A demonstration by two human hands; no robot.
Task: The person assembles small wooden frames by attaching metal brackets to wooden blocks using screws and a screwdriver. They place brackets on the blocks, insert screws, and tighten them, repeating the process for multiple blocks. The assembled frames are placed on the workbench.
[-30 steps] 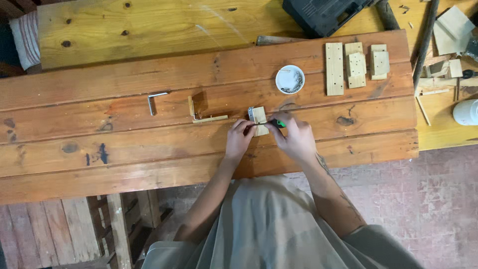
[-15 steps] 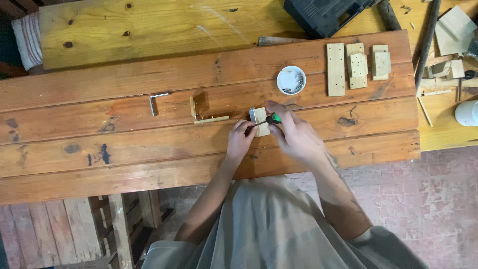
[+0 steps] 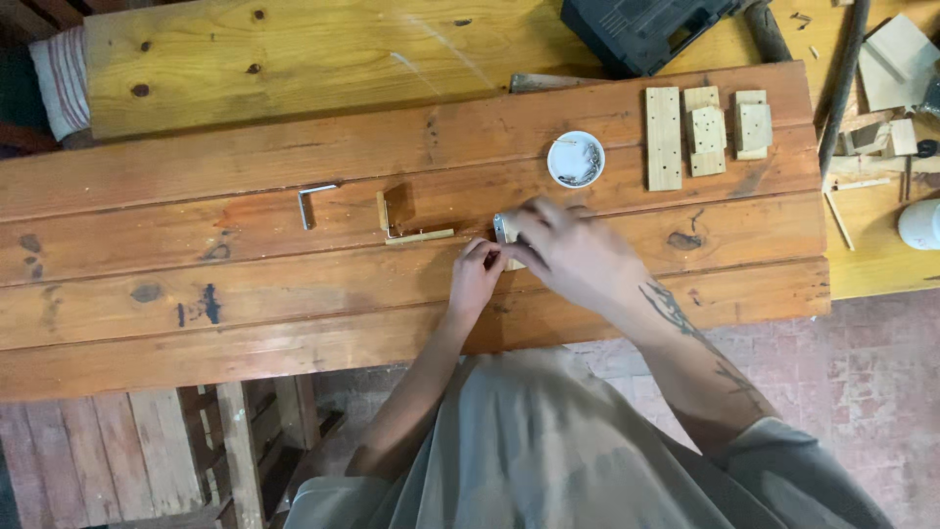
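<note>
Your left hand (image 3: 477, 277) pinches the small pale wood block (image 3: 506, 231) at its near edge on the reddish plank counter (image 3: 245, 284). Your right hand (image 3: 573, 253) covers the block, fingers curled together; what they grip, I cannot tell. A round white dish (image 3: 576, 159) of metal screws sits just beyond.

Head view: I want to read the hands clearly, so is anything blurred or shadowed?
Head view: the right hand is smeared by motion blur; the left hand and the bench are sharp; light is even, no glare, soft shadows only.
</note>
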